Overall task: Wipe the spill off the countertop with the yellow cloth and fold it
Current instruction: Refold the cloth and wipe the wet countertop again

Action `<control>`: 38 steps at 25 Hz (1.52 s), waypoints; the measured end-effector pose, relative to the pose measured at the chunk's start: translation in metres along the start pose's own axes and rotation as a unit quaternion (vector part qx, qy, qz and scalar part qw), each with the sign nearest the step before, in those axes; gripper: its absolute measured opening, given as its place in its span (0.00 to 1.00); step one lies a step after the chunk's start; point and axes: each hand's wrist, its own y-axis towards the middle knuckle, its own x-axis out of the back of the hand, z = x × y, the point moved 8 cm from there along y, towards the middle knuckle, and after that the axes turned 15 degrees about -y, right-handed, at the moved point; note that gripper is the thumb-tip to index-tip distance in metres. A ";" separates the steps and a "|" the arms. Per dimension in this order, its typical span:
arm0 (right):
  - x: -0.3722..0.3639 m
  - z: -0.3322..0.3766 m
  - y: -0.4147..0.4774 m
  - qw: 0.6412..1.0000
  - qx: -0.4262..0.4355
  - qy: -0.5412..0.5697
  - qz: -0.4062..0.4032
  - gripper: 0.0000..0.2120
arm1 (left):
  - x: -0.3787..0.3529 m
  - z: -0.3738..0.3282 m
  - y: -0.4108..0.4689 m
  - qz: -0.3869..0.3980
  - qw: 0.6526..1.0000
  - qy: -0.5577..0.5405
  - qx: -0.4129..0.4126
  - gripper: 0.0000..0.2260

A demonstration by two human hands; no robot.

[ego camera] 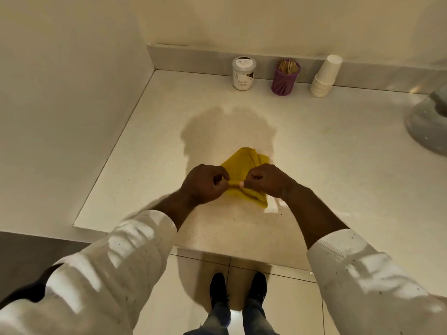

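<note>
The yellow cloth [243,163] lies bunched in a rough diamond on the pale speckled countertop [145,165], near its front edge. My left hand [204,183] and my right hand [267,180] sit close together over the cloth's near part, each pinching a piece of its edge between thumb and fingers. Part of the cloth is hidden under my hands. I cannot make out any wet spill on the counter; the dark patch beyond the cloth looks like my own shadow.
At the back wall stand a white jar labelled Masala Extract [243,73], a purple holder of wooden sticks [285,77] and a leaning stack of white paper cups [325,77]. A grey rounded vessel [428,122] sits at the right edge. A wall bounds the counter's left side.
</note>
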 end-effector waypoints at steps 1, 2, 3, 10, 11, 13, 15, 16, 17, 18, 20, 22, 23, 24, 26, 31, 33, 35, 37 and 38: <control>0.004 -0.003 0.001 0.999 -0.022 0.002 -0.032 0.20 | 0.000 0.001 -0.002 -0.002 1.000 -0.008 0.003 0.14; 0.011 -0.007 0.001 0.996 -0.044 -0.012 -0.079 0.21 | 0.004 0.001 -0.002 -0.017 1.000 -0.012 0.000 0.16; 0.016 -0.008 0.001 0.989 -0.060 -0.033 -0.128 0.19 | 0.009 0.002 -0.001 -0.037 0.999 -0.005 -0.009 0.17; -0.024 0.022 0.029 0.981 -0.006 -0.085 -0.176 0.23 | 0.032 0.047 -0.002 -0.085 0.982 0.167 -0.023 0.17; -0.035 0.026 0.035 0.981 0.001 -0.119 -0.152 0.27 | 0.034 0.056 -0.004 -0.082 0.980 0.180 -0.021 0.20; -0.057 0.025 0.047 0.971 -0.015 -0.210 -0.112 0.34 | 0.035 0.083 -0.001 -0.035 0.979 0.193 0.052 0.26; -0.071 0.021 0.051 0.957 -0.031 -0.269 -0.107 0.38 | 0.034 0.108 -0.001 0.003 0.972 0.210 0.107 0.29; -0.074 0.020 0.052 0.952 -0.032 -0.282 -0.115 0.39 | 0.035 0.116 -0.001 0.010 0.969 0.217 0.117 0.31; -0.076 0.021 0.055 0.949 -0.031 -0.288 -0.123 0.39 | 0.037 0.123 -0.001 0.016 0.968 0.217 0.124 0.32; -0.075 0.023 0.058 0.948 -0.031 -0.289 -0.130 0.40 | 0.039 0.127 -0.001 0.020 0.968 0.213 0.129 0.32; -0.072 0.024 0.067 0.947 -0.036 -0.287 -0.141 0.40 | 0.043 0.134 0.002 0.019 0.969 0.208 0.132 0.33; -0.069 0.024 0.077 0.946 -0.050 -0.287 -0.143 0.40 | 0.047 0.138 0.008 0.009 0.970 0.207 0.126 0.32; -0.068 0.024 0.081 0.946 -0.058 -0.287 -0.141 0.40 | 0.050 0.140 0.011 0.005 0.971 0.206 0.124 0.32; -0.066 0.024 0.085 0.945 -0.066 -0.286 -0.141 0.40 | 0.053 0.143 0.013 0.003 0.971 0.204 0.123 0.32; -0.062 0.024 0.093 0.943 -0.080 -0.288 -0.146 0.40 | 0.059 0.150 0.018 -0.001 0.971 0.202 0.125 0.32; -0.051 0.028 0.121 0.938 -0.095 -0.291 -0.161 0.40 | 0.068 0.161 0.024 -0.011 0.969 0.211 0.125 0.32; -0.049 0.034 0.135 0.940 -0.093 -0.290 -0.154 0.40 | 0.068 0.163 0.024 -0.011 0.969 0.213 0.125 0.32; -0.050 0.043 0.146 0.940 -0.090 -0.294 -0.147 0.41 | 0.069 0.163 0.024 -0.015 0.971 0.202 0.124 0.32; -0.054 0.060 0.151 0.942 -0.074 -0.292 -0.149 0.40 | 0.072 0.161 0.024 -0.025 0.977 0.176 0.115 0.32; -0.060 0.072 0.151 0.944 -0.058 -0.288 -0.151 0.40 | 0.073 0.160 0.024 -0.031 0.981 0.160 0.110 0.32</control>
